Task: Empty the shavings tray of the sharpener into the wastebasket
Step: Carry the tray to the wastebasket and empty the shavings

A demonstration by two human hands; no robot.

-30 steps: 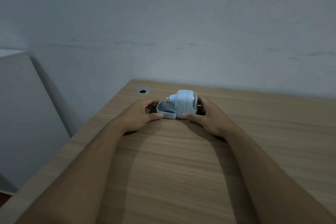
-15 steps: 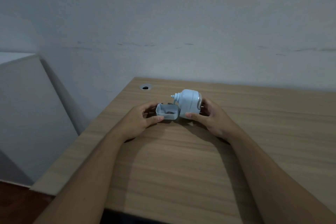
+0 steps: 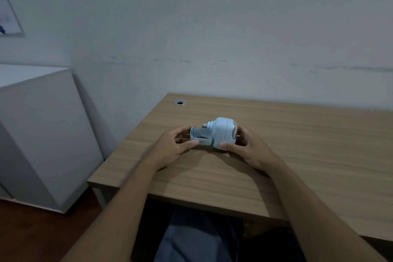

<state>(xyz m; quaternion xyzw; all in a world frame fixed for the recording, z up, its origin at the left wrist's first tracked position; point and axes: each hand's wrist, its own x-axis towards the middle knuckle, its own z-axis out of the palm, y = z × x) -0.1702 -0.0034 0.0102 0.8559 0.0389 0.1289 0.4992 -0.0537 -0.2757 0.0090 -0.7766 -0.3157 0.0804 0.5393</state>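
Note:
A pale blue sharpener lies on its side near the middle of the wooden desk. My right hand grips its rounded body from the right. The small shavings tray sticks out of the sharpener's left end, partly pulled out. My left hand pinches the tray between thumb and fingers. The sharpener's metal cutter shows above the tray. No wastebasket is in view.
A cable hole sits at the desk's back left corner. A white cabinet stands left of the desk, with a gap of brown floor between them. The wall runs right behind the desk. My legs show under the front edge.
The view has pulled back and tilted down, so the desk's front edge and floor now show. The tray has slid further left out of the sharpener body.

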